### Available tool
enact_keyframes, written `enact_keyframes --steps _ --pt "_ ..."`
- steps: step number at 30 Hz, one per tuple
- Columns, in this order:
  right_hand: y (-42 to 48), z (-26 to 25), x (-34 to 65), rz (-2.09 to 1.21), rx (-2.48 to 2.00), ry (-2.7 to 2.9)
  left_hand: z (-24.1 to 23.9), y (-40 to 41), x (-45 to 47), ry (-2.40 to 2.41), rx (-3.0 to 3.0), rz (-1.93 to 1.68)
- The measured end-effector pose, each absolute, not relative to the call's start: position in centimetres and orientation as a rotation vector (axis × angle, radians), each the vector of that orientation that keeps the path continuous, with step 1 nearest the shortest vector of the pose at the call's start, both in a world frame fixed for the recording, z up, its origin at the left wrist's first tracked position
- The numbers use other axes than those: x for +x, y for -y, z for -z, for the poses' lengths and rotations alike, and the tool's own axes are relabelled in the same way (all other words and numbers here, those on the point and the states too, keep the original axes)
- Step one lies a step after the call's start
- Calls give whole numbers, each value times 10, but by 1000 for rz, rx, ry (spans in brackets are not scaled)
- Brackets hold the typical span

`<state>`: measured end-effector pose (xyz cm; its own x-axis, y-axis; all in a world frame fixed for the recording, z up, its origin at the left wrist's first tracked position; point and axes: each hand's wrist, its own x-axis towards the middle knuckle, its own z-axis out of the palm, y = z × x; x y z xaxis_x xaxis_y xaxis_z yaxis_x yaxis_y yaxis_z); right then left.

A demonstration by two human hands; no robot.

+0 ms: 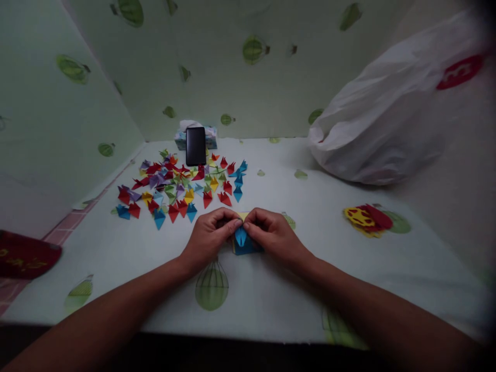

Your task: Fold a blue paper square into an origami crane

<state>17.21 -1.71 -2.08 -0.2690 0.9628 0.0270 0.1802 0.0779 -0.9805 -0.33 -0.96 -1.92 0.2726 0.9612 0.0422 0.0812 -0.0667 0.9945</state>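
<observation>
Between my two hands is a small blue folded paper (241, 236), narrow and pointed at its lower end. My left hand (213, 231) pinches its upper left part with thumb and forefinger. On the other side my right hand (272, 232) pinches the upper right part the same way. Fingertips cover the top of the paper. Beneath it lies a stack of square paper sheets (247, 249), dark blue at the front, with a yellow edge showing behind the fingers. Many folded paper cranes (182, 208) in red, blue, yellow, green and purple are spread beyond my left hand.
A black phone (196, 146) leans on a tissue box (211, 137) behind the cranes. A white plastic bag (380, 119) stands at the back right. Red and yellow cut-out pieces (366, 219) lie at right. A dark red item with yellow lettering (29, 254) is at the left edge.
</observation>
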Motion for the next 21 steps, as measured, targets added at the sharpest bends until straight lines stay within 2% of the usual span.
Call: enact_keyframes --steps 5,14,21 --pt "17 22 172 -1141 -1203 1553 19 9 -4 -1063 1420 -973" --pt "17 20 171 -1384 -1100 1460 17 10 -4 -1079 1426 -969" --pt "19 22 172 -1265 -1152 1548 19 10 -4 -1105 1523 -989"
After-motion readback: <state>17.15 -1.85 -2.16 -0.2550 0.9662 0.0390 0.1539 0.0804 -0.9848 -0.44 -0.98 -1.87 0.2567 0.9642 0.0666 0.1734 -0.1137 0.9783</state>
